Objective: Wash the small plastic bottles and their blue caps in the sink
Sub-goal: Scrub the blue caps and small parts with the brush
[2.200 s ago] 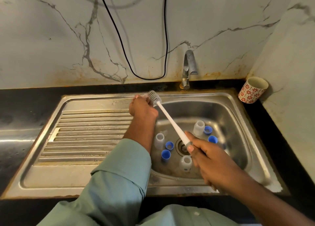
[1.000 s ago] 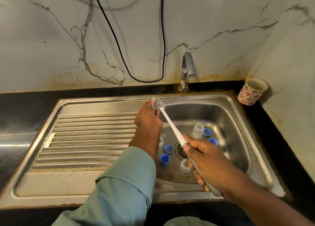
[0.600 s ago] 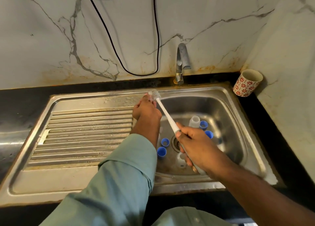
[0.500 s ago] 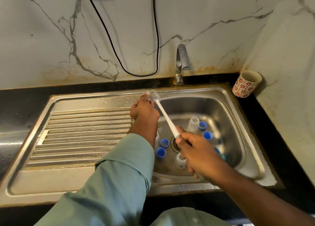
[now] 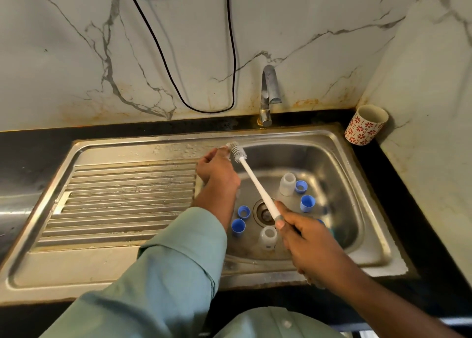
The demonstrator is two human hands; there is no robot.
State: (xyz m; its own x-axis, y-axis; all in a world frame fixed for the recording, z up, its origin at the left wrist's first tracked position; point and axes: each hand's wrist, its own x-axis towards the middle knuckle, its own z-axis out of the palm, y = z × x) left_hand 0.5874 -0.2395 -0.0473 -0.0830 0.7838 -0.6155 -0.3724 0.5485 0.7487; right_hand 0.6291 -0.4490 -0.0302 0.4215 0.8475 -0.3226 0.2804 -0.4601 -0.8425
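- Lately little has shifted: the left hand (image 5: 215, 168) still holds a small clear bottle (image 5: 224, 147) over the sink's (image 5: 357, 156) back rim, mostly hidden by curled fingers, and the brush head (image 5: 237, 152) keeps working at its mouth.
- The right hand (image 5: 304, 238) stays clamped round the brush's slim white handle.
- So, I'd judge, scrubbing of this bottle continues; two bottles (image 5: 287, 184) and several blue caps (image 5: 307, 203) wait round the drain.
- Translucent soft plastic, ribbed steel drainboard (image 5: 122, 200), bristly grey head.
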